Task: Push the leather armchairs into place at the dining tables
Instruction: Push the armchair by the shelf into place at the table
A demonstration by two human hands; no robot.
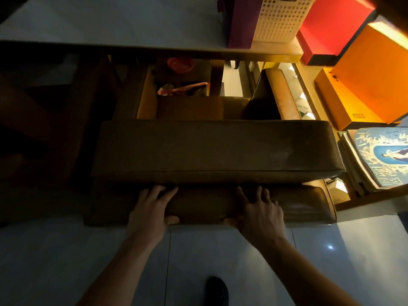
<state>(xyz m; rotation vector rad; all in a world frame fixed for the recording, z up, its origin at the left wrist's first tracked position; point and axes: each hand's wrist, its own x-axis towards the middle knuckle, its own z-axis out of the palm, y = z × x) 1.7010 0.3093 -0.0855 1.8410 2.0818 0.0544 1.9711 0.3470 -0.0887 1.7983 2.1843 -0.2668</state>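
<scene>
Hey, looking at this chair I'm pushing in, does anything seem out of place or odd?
Yes. Clutter sits on the armchair seat: a red round item and a pinkish strip, partly under the table edge. Odd for a chair being tucked in. Both the left hand and right hand rest on its back; no damage shows.

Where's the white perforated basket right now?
Head view, top right: the white perforated basket stands on the table, between a purple box and a red box.
</scene>
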